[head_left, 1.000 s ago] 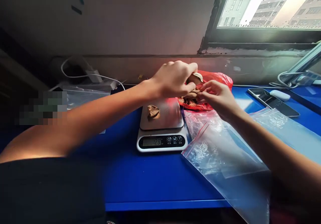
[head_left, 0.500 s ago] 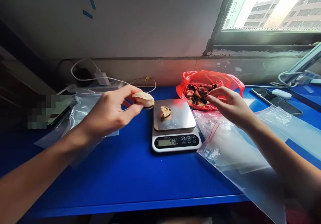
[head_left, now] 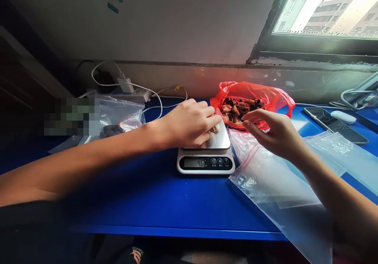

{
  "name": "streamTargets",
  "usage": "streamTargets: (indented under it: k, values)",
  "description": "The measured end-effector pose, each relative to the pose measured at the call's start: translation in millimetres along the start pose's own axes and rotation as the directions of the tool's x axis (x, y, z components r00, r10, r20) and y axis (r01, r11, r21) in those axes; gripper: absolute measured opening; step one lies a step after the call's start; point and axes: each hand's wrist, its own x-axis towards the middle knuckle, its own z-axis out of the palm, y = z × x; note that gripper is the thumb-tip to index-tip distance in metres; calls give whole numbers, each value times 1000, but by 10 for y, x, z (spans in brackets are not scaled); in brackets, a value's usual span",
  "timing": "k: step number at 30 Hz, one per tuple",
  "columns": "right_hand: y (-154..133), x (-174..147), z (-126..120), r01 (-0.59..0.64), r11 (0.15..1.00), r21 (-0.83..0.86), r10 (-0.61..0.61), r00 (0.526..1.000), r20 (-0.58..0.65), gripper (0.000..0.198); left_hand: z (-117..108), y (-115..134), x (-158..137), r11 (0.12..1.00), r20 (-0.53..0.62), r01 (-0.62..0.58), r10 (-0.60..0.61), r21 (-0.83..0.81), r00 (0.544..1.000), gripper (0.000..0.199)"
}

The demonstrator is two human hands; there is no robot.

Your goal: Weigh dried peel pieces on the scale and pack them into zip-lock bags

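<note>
My left hand (head_left: 191,125) reaches over the metal plate of a white digital kitchen scale (head_left: 180,166). Its fingers are curled down and closed around a pale dried husk piece (head_left: 215,129), which shows only in part beside the fingertips. Whether that piece touches the plate I cannot tell, and the hand hides much of the plate. The scale's display (head_left: 195,162) seems to read 4.6. My right hand (head_left: 273,134) hovers at the front of a red plastic bag (head_left: 280,96) of brown dried pieces (head_left: 236,108), thumb and forefinger slightly apart, nothing clearly between them.
Clear zip bags (head_left: 274,189) lie under my right forearm and overhang the blue table's (head_left: 165,205) front edge. More clear bags (head_left: 121,108) are at the left. A phone (head_left: 333,124), a white case (head_left: 343,117), and a charger with cables (head_left: 125,85) sit along the back.
My left hand has moved right with the pale husk piece, from beside the scale to over its plate. The display went from about 4.5 to 4.6. My right hand stays by the red bag.
</note>
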Motion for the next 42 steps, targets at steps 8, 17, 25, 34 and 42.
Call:
streamTargets:
  k: [8, 17, 25, 34, 42]
  values:
    - [63, 2, 55, 75, 997, -31, -73, 995, 70, 18, 71, -226, 62, 999, 57, 50, -49, -18, 997, 22]
    - [148, 11, -54, 94, 989, -111, -73, 981, 180, 26, -78, -332, -107, 953, -98, 128, -160, -276, 982, 35]
    - [74, -247, -380, 158, 978, -136, -57, 829, 556, 32, 191, -335, -836, 801, -246, 346, -507, -489, 826, 24]
    - [23, -379, -191, 294, 938, -185, -134, 796, 590, 28, 414, -277, -991, 864, -195, 293, -397, -410, 897, 22]
    - [30, -384, -180, 293, 936, -193, -115, 777, 619, 18, 373, -208, -964, 916, -261, 150, -258, -371, 930, 19]
